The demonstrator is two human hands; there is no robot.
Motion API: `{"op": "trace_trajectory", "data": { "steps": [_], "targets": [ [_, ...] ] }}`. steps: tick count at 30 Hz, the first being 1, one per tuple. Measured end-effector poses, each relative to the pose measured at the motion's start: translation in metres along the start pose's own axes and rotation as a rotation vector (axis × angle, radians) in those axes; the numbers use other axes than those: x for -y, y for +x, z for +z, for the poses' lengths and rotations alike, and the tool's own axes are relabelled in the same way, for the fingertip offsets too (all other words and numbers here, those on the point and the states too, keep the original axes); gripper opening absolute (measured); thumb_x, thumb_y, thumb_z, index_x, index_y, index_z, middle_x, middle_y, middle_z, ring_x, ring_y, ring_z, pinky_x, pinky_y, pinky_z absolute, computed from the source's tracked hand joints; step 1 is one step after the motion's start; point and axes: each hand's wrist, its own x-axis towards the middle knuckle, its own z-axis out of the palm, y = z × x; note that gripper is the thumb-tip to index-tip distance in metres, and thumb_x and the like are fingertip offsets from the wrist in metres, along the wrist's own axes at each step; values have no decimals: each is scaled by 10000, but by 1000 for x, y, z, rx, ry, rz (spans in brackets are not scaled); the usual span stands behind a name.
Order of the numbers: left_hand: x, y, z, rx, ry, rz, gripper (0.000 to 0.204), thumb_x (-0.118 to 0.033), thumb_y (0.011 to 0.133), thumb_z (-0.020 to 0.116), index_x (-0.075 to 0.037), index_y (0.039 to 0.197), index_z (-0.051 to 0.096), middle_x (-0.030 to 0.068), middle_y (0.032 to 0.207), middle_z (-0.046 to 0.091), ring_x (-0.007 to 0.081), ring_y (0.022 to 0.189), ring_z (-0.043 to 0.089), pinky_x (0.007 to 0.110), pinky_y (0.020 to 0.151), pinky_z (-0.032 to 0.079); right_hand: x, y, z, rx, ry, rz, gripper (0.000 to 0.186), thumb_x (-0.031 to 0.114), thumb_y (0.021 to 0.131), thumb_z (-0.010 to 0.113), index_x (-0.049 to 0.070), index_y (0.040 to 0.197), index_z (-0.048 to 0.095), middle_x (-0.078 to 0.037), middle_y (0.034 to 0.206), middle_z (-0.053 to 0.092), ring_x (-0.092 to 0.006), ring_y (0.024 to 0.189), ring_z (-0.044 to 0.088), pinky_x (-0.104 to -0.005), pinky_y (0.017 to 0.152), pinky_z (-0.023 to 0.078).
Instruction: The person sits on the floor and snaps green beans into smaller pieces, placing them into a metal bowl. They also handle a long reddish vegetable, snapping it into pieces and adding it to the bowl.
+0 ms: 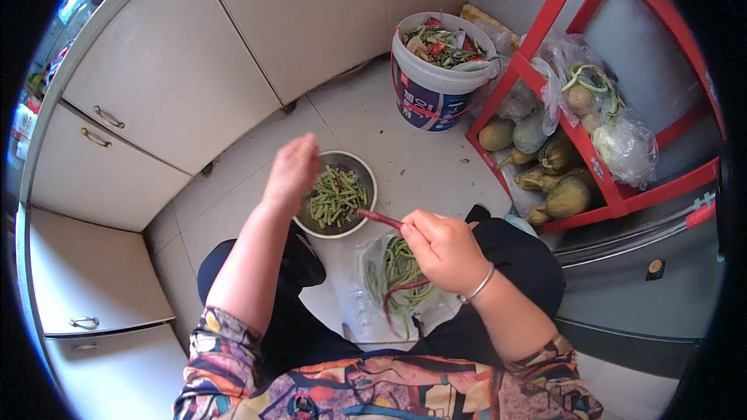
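Observation:
My right hand (445, 250) is closed around a reddish-purple long bean (379, 219), whose free end points left toward the bowl. Above the left rim of a round metal bowl (373, 187) is my left hand (294, 169), smeared by motion, so its fingers do not show clearly. Short pieces of green bean (336, 198) fill much of the bowl. Between my legs, a clear plastic bag (356, 295) lies spread on the floor with whole green long beans (401, 268) on it. Another purple bean (407, 286) curves across them.
Beyond the bowl stands a white and blue bucket (436, 101) full of vegetable scraps. A red metal rack (580, 120) on the right holds several squashes (564, 196) and bagged vegetables (622, 148). Pale cabinets (156, 54) line the left and back.

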Motion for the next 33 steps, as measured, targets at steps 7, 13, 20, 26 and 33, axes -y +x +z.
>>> {"op": "trace_trajectory", "data": {
  "steps": [7,13,20,26,33],
  "targets": [
    [-10,-58,45,968,-132,-362,296,-348,917,547,-61,848,517,-55,614,410,48,517,358,201,466,282,-13,6,5,106,51,-61,171,195,861,536,33,848,590,-154,712,585,-325,665,583,-390,611,461],
    [-20,-60,28,936,-3,-370,285,-327,923,543,-75,791,522,-77,620,358,26,522,294,201,454,228,-28,10,-13,82,49,-10,177,188,859,551,37,788,609,-126,705,582,-292,636,572,-357,584,439],
    [-3,-55,28,402,-304,-286,251,-281,942,507,-88,783,502,-71,608,363,31,492,281,216,425,212,-15,9,-3,14,41,18,181,169,875,548,21,778,585,-134,633,538,-300,595,550,-366,557,421],
    [14,-35,30,-62,-104,-100,298,-317,933,506,-80,754,486,-33,586,386,76,456,327,245,408,262,0,14,9,-91,-16,-56,135,128,853,573,18,776,587,-128,632,536,-287,576,544,-351,535,413],
    [8,-40,-4,240,-230,-146,224,-289,918,530,-75,858,505,3,653,474,96,517,437,238,450,359,-1,4,-16,116,15,-136,73,120,814,614,48,821,614,-83,690,552,-240,601,546,-324,535,414]
  ]
}}
